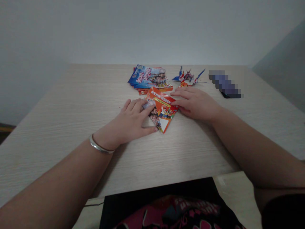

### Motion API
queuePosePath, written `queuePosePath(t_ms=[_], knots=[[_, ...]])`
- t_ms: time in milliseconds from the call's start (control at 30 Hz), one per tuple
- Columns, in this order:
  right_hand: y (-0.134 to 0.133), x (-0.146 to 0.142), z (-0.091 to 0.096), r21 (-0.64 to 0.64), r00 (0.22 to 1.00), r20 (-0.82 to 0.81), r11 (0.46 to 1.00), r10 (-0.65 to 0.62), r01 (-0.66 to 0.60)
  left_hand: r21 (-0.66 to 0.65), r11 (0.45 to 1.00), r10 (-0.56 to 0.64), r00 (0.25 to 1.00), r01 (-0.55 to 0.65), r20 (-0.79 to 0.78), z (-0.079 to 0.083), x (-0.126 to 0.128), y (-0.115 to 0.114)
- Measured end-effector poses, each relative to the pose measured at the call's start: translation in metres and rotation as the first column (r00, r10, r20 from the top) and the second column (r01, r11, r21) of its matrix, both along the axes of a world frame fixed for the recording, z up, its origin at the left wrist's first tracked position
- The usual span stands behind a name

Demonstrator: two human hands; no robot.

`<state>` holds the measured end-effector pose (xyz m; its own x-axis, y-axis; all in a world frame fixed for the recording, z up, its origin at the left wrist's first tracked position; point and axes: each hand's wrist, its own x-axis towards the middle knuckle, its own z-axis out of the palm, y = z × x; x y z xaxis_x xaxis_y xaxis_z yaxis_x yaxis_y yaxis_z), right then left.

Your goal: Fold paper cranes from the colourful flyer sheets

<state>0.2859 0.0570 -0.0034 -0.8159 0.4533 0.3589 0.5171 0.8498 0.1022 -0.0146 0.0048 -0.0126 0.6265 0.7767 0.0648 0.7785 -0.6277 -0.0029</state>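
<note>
A printed leaflet folded into a diamond shape [164, 106], orange-red with pictures and lettering, lies flat on the table. My left hand [133, 122] rests over its left side, fingers spread, thumb at the lower edge near the bottom corner. From the right, my right hand [196, 103] reaches in with its fingers stretched out and their tips on the right corner of the paper. That corner is partly hidden under the fingers. Just behind the diamond sits a stack of blue and orange leaflets [150, 78]. Folded paper cranes [187, 78] stand behind my right hand.
A dark phone-like object [225, 84], blurred by pixels, lies at the back right. The pale wood-grain table [71, 105] meets a grey wall [152, 31] at its far edge. Near my lap, a black item [154, 194] lies at the front edge.
</note>
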Motion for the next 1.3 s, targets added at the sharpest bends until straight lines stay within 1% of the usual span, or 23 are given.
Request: queuePosePath(t_ms=[67, 167, 267, 333, 400, 500, 600, 667, 800, 867, 933, 1000, 1100, 1167, 1233, 1300], knots=[[0.0, -0.001, 0.001, 0.013, 0.999, 0.004, 0.999, 0.034, -0.035, 0.014, 1.0, 0.016, 1.0, -0.016, 0.008, 0.001, 0.002, -0.002], [-0.002, -0.005, 0.002, 0.045, 0.997, -0.026, 0.996, 0.078, -0.077, 0.023, 0.996, 0.087, 0.996, -0.088, 0.035, 0.004, 0.008, -0.006], [-0.005, -0.012, 0.003, 0.072, 0.993, -0.044, 0.992, 0.11, -0.106, 0.003, 0.993, 0.12, 0.992, -0.12, 0.036, 0.007, 0.015, -0.012], [-0.008, -0.016, 0.004, 0.055, 0.992, -0.027, 0.991, 0.121, -0.119, -0.011, 0.994, 0.111, 0.994, -0.111, 0.014, 0.007, 0.017, -0.015], [-0.012, -0.019, 0.007, 0.02, 0.991, 0.007, 0.991, 0.132, -0.132, 0.007, 0.995, 0.101, 0.995, -0.101, -0.003, 0.005, 0.016, -0.016], [-0.015, -0.019, 0.008, -0.041, 0.991, 0.046, 0.992, 0.125, -0.123, 0.006, 0.998, 0.062, 0.998, -0.062, -0.032, 0.002, 0.011, -0.013], [-0.013, -0.013, 0.006, -0.082, 0.993, 0.033, 0.991, 0.112, -0.109, -0.045, 0.998, 0.035, 0.995, -0.039, -0.09, 0.001, 0.006, -0.007], [-0.011, -0.008, 0.005, -0.086, 0.993, 0.01, 0.989, 0.119, -0.118, -0.065, 0.996, 0.045, 0.992, -0.053, -0.116, 0.003, 0.004, -0.004], [-0.01, -0.005, 0.009, -0.068, 0.99, 0.039, 0.989, 0.136, -0.133, -0.011, 0.993, 0.117, 0.991, -0.118, -0.057, 0.01, 0.007, -0.001], [-0.013, -0.007, 0.013, -0.041, 0.987, 0.067, 0.989, 0.146, -0.144, 0.001, 0.995, 0.1, 0.994, -0.1, -0.033, 0.014, 0.008, -0.002], [-0.016, -0.01, 0.017, -0.035, 0.984, 0.068, 0.986, 0.165, -0.163, -0.008, 0.998, 0.063, 0.997, -0.063, -0.041, 0.016, 0.008, -0.002], [-0.019, -0.012, 0.018, -0.086, 0.984, 0.049, 0.982, 0.173, -0.169, -0.018, 0.999, 0.043, 0.997, -0.045, -0.056, 0.015, 0.007, -0.002], [-0.022, -0.014, 0.016, -0.193, 0.991, 0.019, 0.973, 0.135, -0.129, -0.053, 0.998, 0.019, 0.998, -0.022, -0.059, 0.009, 0.003, 0.0], [-0.023, -0.014, 0.014, -0.234, 0.996, 0.002, 0.969, 0.084, -0.081, -0.061, 0.998, 0.009, 0.999, -0.013, -0.053, 0.006, 0.001, 0.002], [-0.025, -0.014, 0.014, -0.255, 1.0, 0.0, 0.967, 0.003, -0.003, -0.026, 0.999, 0.026, 0.999, -0.026, -0.035, 0.006, 0.001, 0.003], [-0.027, -0.016, 0.015, -0.288, 0.998, 0.013, 0.955, -0.069, 0.07, 0.024, 0.999, 0.03, 0.999, -0.03, 0.012, 0.01, 0.001, 0.006]])
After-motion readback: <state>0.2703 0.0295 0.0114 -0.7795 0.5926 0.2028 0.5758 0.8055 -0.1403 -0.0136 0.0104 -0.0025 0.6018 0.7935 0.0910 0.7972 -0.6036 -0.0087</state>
